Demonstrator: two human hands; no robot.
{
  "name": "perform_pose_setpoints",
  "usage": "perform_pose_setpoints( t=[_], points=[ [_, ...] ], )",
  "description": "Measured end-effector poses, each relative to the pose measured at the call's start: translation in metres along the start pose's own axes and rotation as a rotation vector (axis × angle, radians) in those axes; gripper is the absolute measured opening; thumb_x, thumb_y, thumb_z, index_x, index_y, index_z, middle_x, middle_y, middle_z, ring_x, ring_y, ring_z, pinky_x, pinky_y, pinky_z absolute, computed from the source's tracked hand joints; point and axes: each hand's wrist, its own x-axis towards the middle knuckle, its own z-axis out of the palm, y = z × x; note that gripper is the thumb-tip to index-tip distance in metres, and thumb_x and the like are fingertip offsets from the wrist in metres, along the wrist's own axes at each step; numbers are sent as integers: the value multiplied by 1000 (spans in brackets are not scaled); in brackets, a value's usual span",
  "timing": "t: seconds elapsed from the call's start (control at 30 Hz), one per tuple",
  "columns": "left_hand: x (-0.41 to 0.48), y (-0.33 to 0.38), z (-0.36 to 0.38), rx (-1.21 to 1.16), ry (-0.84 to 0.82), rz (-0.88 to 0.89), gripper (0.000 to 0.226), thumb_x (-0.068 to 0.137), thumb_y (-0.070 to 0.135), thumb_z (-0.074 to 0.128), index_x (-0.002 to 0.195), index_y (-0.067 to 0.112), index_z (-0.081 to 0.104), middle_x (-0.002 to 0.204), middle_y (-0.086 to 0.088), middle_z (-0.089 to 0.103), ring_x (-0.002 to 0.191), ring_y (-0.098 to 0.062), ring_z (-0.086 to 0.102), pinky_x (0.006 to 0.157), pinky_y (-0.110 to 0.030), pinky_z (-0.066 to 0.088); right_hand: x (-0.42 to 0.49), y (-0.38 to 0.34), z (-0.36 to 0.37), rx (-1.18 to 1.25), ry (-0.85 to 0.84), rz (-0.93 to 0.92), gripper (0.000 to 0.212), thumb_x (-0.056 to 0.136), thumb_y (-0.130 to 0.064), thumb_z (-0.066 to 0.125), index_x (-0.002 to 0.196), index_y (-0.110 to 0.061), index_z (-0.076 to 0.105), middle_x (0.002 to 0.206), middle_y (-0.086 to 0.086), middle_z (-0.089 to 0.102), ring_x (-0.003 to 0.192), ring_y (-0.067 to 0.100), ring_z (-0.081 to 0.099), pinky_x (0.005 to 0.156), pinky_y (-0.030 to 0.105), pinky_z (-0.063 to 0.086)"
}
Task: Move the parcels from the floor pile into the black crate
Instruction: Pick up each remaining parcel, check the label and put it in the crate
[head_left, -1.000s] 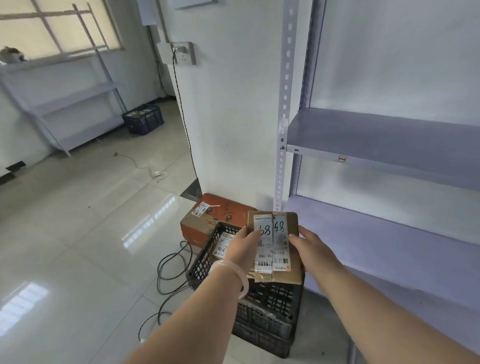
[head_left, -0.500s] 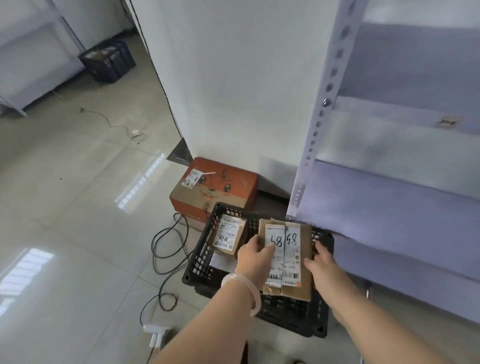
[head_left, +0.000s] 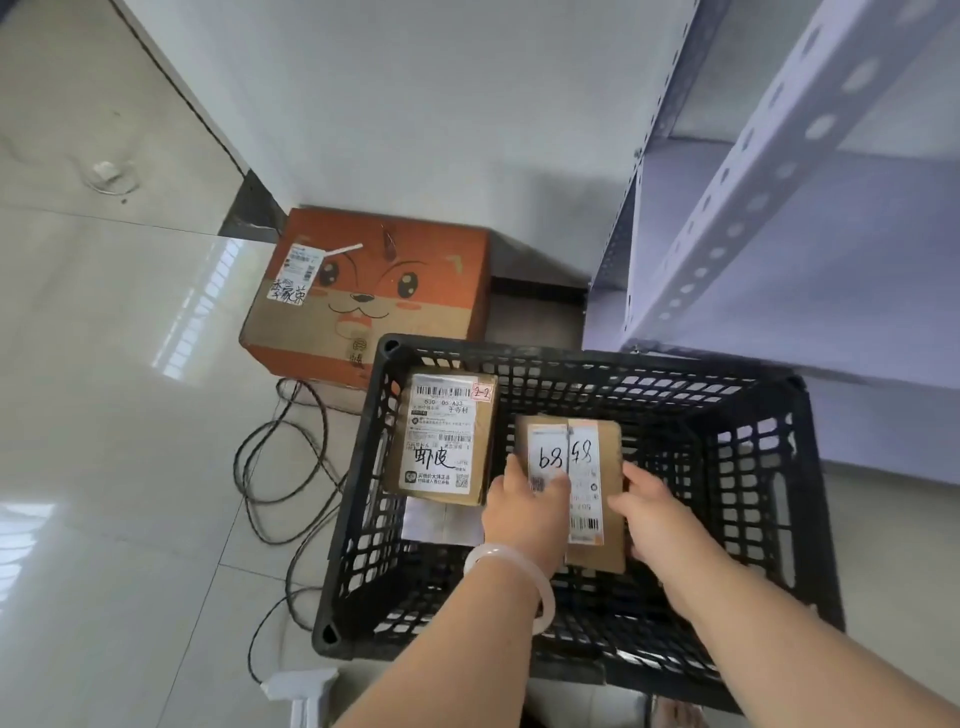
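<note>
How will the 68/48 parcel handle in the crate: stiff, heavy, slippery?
Probably stiff: the brown parcel shows flat faces and square edges between the left hand and right hand. Likely light: held by side pinches only. Taped labels may be somewhat slick.

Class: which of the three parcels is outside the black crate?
The orange cartoon-face box, on the floor beyond the black crate. The brown labelled parcel and the 68-48 parcel, held by left hand and right hand, are inside it.

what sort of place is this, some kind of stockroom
Likely a parcel storeroom or pickup point: labelled parcels in a black crate, bare metal shelving beside it, and an orange box with a shipping label on the tiled floor.
</note>
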Motion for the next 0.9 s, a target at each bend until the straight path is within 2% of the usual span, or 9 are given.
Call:
perform_pose_setpoints(
  t=[0.07, 0.23, 0.33, 0.47, 0.6, 0.67, 0.77, 0.83, 0.9],
  points=[
    [13, -5, 3, 57, 5, 21, 70, 88, 48, 42, 150, 32, 12, 155, -1, 19, 141, -26, 22, 115, -47, 24, 14, -6, 7, -1, 7, -3, 59, 91, -20, 48, 144, -38, 31, 125, -4, 60, 85, 3, 54, 65, 25, 41],
    [30, -12, 12, 176, 31, 31, 71, 90, 49, 41, 150, 30, 9, 150, -5, 21, 137, -28, 25, 111, -45, 26, 34, -16, 23, -58, 20, -23, 60, 89, -23, 45, 144, -41, 28, 141, -1, 48, 107, 18, 51, 90, 37, 44],
    [32, -12, 16, 217, 60, 84, 71, 90, 49, 40, 150, 30, 7, 150, -4, 17, 137, -27, 22, 112, -41, 24, 40, -18, 25, -70, 35, -33, 62, 88, -22, 46, 144, -40, 29, 143, 0, 45, 112, 19, 48, 94, 37, 43],
    [33, -15, 19, 234, 112, 184, 71, 90, 49, 39, 150, 33, 4, 159, 5, -3, 144, -23, 9, 117, -38, 14, 40, -19, 27, -33, 37, -43, 63, 88, -22, 46, 145, -40, 27, 145, 1, 43, 120, 22, 47, 100, 39, 41],
    [31, -18, 18, 220, 127, 197, 67, 92, 48, 37, 149, 36, 4, 159, 8, -3, 146, -19, 5, 118, -37, 11, 37, -22, 30, -54, -7, -49, 68, 87, -22, 46, 148, -39, 20, 148, 1, 39, 124, 22, 44, 105, 41, 37],
    [28, -17, 16, 225, 132, 216, 66, 92, 47, 37, 149, 39, 6, 159, 9, 0, 146, -18, 4, 118, -37, 11, 34, -26, 28, -90, -37, -63, 68, 88, -25, 47, 149, -38, 18, 147, 0, 40, 122, 20, 45, 101, 38, 40],
    [22, -14, 9, 221, 137, 239, 63, 93, 45, 39, 148, 40, 10, 159, 8, 3, 146, -16, 5, 118, -38, 13, 28, -30, 21, -157, -40, -108, 66, 91, -30, 50, 149, -37, 19, 144, -4, 45, 112, 14, 49, 80, 25, 38],
    [17, -10, 3, 191, 135, 258, 62, 93, 42, 41, 148, 39, 13, 159, 9, 7, 146, -14, 8, 118, -38, 13, 21, -33, 16, -161, -5, -119, 65, 92, -33, 50, 149, -35, 19, 149, -3, 38, 125, 17, 45, 81, 25, 32],
    [8, -3, -5, 166, 123, 279, 61, 94, 39, 43, 148, 37, 16, 158, 9, 12, 145, -13, 12, 120, -38, 16, 10, -38, 12, -161, 6, -130, 63, 93, -33, 51, 149, -34, 20, 152, -3, 34, 129, 17, 42, 81, 24, 31]
  ],
)
